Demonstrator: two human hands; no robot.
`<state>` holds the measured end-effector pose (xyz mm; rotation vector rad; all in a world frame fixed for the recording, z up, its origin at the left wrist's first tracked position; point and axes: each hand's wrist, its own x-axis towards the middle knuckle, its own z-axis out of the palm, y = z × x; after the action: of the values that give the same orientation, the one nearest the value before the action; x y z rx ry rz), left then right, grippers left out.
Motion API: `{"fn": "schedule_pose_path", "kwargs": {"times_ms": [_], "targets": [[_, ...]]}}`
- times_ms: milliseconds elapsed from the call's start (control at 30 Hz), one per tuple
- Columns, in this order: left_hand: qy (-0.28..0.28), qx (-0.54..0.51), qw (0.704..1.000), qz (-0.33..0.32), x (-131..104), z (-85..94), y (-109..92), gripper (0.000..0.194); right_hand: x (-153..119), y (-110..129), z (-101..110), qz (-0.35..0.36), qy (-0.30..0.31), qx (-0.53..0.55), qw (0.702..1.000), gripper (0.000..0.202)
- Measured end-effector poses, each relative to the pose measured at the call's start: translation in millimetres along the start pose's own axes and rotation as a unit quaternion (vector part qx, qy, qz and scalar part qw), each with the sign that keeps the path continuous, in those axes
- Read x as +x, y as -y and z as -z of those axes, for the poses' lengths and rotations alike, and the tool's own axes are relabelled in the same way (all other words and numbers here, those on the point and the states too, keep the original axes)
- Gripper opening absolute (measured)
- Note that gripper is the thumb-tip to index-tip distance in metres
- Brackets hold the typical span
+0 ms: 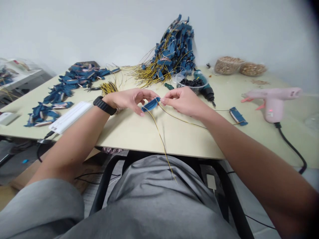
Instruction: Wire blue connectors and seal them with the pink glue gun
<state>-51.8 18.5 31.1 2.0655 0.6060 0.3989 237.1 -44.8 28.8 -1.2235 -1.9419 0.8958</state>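
Near the middle of the table, a blue curved piece [151, 104] with yellow and black wires is held up in front of me. My left hand [136, 99] grips it from the left between thumb and fingers. My right hand [179, 101] pinches at its right end, where a wire comes out; the fingertips hide exactly what they hold. One yellow-black wire [157, 127] hangs from the piece over the table's front edge onto my lap. Another wire [181, 119] runs right, under my right forearm.
A second blue piece [238, 116] and a pink glue gun [272, 101] lie right. Behind stand a bowl of black parts [191, 81], a drill [207, 91] and a tall blue pile [174, 49]. More blue pieces [62, 86] and a white box [71, 118] are left.
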Motion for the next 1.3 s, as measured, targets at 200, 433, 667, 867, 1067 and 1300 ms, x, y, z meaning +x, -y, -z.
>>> {"fn": "schedule_pose_path", "kwargs": {"times_ms": [200, 433, 667, 867, 1067, 1300], "targets": [[0.014, 0.020, 0.999, 0.022, -1.8, 5.1, 2.1, 0.085, 3.6, -5.9, -2.4, 0.002, -0.005, 0.004, 1.000, 0.026], [0.019, 0.037, 0.999, 0.018, 1.5, 3.4, -0.6, 0.082, 8.1, -12.3, -6.8, 0.037, -0.026, -0.038, 0.998, 0.023], [0.015, 0.010, 1.000, 0.004, 4.0, -1.7, 0.4, 0.076, 6.1, -7.8, -12.3, 0.067, -0.056, -0.103, 0.991, 0.007], [-0.009, -0.046, 0.999, 0.006, 6.1, -9.0, -1.9, 0.077, 3.3, -3.3, -12.5, 0.091, -0.093, -0.171, 0.977, 0.010], [-0.051, -0.084, 0.995, -0.008, 4.2, -11.6, 7.8, 0.089, 6.2, -9.4, -11.8, 0.103, -0.124, -0.191, 0.968, 0.009], [-0.074, -0.126, 0.989, -0.035, 7.9, -8.9, 22.0, 0.094, 6.1, -6.7, -12.1, 0.088, -0.144, -0.156, 0.973, 0.011]]}}
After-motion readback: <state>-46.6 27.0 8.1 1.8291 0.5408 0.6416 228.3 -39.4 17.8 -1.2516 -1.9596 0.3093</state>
